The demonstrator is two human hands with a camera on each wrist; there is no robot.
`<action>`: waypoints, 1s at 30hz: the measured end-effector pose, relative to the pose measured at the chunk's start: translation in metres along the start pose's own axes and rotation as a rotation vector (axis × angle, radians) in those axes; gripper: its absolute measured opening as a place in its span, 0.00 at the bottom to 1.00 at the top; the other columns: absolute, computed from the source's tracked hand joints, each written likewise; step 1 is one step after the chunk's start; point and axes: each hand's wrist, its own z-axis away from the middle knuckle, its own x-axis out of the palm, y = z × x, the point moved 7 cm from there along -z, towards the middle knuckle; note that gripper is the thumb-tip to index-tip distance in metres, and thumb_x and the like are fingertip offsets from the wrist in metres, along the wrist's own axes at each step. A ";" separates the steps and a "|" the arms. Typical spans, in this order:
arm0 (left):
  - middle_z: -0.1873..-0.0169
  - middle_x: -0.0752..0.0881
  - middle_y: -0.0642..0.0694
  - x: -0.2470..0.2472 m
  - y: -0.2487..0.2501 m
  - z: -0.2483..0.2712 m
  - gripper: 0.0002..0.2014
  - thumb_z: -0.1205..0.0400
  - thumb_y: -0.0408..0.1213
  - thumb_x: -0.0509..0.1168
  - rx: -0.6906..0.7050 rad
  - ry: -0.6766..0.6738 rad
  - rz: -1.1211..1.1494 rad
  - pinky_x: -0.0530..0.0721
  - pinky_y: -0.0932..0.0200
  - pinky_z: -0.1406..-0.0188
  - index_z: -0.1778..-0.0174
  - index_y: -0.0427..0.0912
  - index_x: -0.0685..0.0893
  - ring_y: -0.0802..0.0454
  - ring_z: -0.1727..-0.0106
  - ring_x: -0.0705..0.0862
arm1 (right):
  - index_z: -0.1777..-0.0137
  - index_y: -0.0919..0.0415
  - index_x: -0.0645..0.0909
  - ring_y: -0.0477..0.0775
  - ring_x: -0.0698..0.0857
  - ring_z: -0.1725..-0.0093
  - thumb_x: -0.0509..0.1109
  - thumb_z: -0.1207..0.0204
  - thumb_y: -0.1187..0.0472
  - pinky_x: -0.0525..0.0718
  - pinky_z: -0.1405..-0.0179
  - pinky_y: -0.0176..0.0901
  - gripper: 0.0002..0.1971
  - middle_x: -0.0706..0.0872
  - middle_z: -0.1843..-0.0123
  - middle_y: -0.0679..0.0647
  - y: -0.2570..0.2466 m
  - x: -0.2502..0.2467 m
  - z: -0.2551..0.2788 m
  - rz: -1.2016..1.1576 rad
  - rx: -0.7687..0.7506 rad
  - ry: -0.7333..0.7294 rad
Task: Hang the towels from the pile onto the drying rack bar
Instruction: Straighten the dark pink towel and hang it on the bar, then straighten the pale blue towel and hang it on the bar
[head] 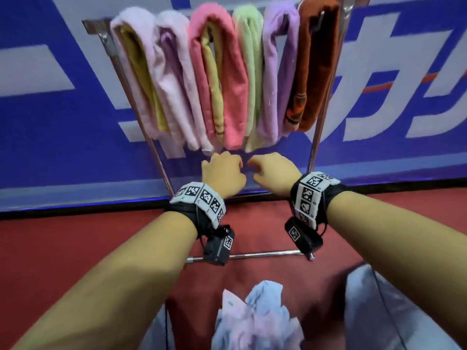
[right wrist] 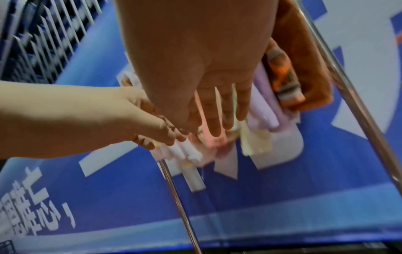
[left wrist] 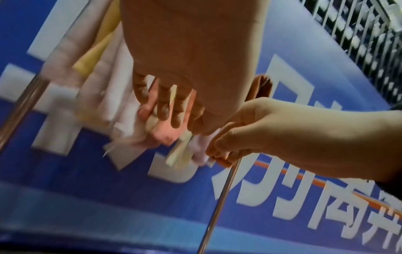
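Against blue banner (head: 63, 117), both hands' loosely curled, empty fingers (head: 228, 157) just below hung towels (head: 227, 97).

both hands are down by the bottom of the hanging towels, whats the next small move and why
Probably draw both hands back and reach down to the pile. Six towels already hang on the bar, neither hand seems to hold one, and the pile still has towels.

arms: bare, no sleeves
left wrist (head: 199, 205): black strap, band of white tiles printed with black square fiducial codes
right wrist (head: 312, 198): same black strap and coded white tile band
wrist cameras: black box under each wrist (head: 218, 246) (head: 303, 236), a code tag on each
cables: thin black lead at each strap
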 end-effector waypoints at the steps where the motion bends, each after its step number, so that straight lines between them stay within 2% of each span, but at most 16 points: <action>1: 0.38 0.81 0.46 0.028 -0.006 0.006 0.15 0.23 0.40 0.65 -0.022 -0.044 0.018 0.71 0.42 0.36 0.39 0.51 0.84 0.39 0.34 0.75 | 0.37 0.51 0.83 0.63 0.84 0.41 0.65 0.29 0.61 0.84 0.49 0.52 0.19 0.89 0.45 0.55 0.012 0.025 0.007 -0.014 0.039 -0.040; 4: 0.39 0.82 0.47 0.107 -0.026 0.026 0.15 0.23 0.41 0.66 -0.086 -0.165 0.063 0.72 0.42 0.34 0.41 0.53 0.85 0.39 0.33 0.76 | 0.37 0.51 0.83 0.64 0.84 0.39 0.65 0.29 0.60 0.84 0.44 0.52 0.19 0.89 0.43 0.57 0.043 0.103 0.024 -0.037 0.125 -0.164; 7: 0.39 0.82 0.49 0.181 -0.049 0.044 0.14 0.23 0.42 0.66 -0.149 -0.294 0.093 0.71 0.43 0.33 0.42 0.54 0.85 0.42 0.33 0.77 | 0.35 0.48 0.82 0.62 0.85 0.40 0.64 0.31 0.58 0.84 0.40 0.52 0.23 0.90 0.44 0.54 0.070 0.181 0.041 -0.075 0.212 -0.317; 12: 0.40 0.83 0.49 0.292 -0.085 0.068 0.13 0.23 0.40 0.65 -0.255 -0.478 0.148 0.76 0.43 0.33 0.44 0.54 0.86 0.41 0.35 0.79 | 0.32 0.50 0.80 0.63 0.84 0.39 0.65 0.27 0.59 0.82 0.42 0.49 0.22 0.88 0.41 0.58 0.110 0.288 0.063 -0.109 0.318 -0.509; 17: 0.42 0.87 0.50 0.390 -0.117 0.096 0.14 0.23 0.37 0.66 -0.352 -0.649 0.233 0.76 0.50 0.37 0.44 0.53 0.87 0.43 0.38 0.84 | 0.29 0.54 0.79 0.59 0.85 0.39 0.65 0.25 0.62 0.82 0.39 0.44 0.23 0.88 0.39 0.56 0.152 0.390 0.101 -0.160 0.435 -0.715; 21: 0.41 0.88 0.46 0.456 -0.125 0.114 0.15 0.25 0.36 0.64 -0.400 -0.772 0.295 0.81 0.49 0.36 0.43 0.50 0.87 0.38 0.38 0.84 | 0.32 0.55 0.80 0.61 0.85 0.41 0.65 0.26 0.62 0.83 0.41 0.46 0.21 0.87 0.38 0.58 0.186 0.452 0.138 -0.157 0.556 -0.801; 24: 0.39 0.86 0.47 0.496 -0.123 0.124 0.18 0.28 0.38 0.63 -0.449 -0.839 0.334 0.80 0.45 0.34 0.43 0.52 0.87 0.38 0.36 0.82 | 0.29 0.55 0.77 0.61 0.84 0.37 0.65 0.24 0.62 0.80 0.36 0.45 0.22 0.86 0.35 0.57 0.206 0.489 0.162 -0.157 0.646 -0.858; 27: 0.42 0.85 0.47 0.535 -0.120 0.133 0.17 0.32 0.41 0.58 -0.486 -0.883 0.368 0.78 0.46 0.33 0.51 0.51 0.86 0.38 0.36 0.80 | 0.28 0.52 0.77 0.58 0.83 0.35 0.66 0.23 0.59 0.78 0.37 0.43 0.22 0.84 0.34 0.55 0.222 0.519 0.180 -0.157 0.724 -0.888; 29: 0.44 0.85 0.45 0.559 -0.118 0.138 0.12 0.31 0.41 0.59 -0.478 -0.901 0.379 0.78 0.45 0.34 0.55 0.52 0.84 0.39 0.37 0.81 | 0.28 0.50 0.77 0.58 0.83 0.36 0.67 0.23 0.59 0.78 0.38 0.42 0.22 0.84 0.34 0.55 0.232 0.537 0.189 -0.178 0.795 -0.888; 30: 0.45 0.85 0.44 0.569 -0.117 0.139 0.14 0.32 0.42 0.60 -0.472 -0.901 0.397 0.79 0.44 0.36 0.54 0.53 0.85 0.39 0.38 0.82 | 0.27 0.51 0.77 0.58 0.82 0.35 0.68 0.24 0.60 0.78 0.37 0.43 0.23 0.84 0.33 0.56 0.236 0.543 0.193 -0.195 0.822 -0.887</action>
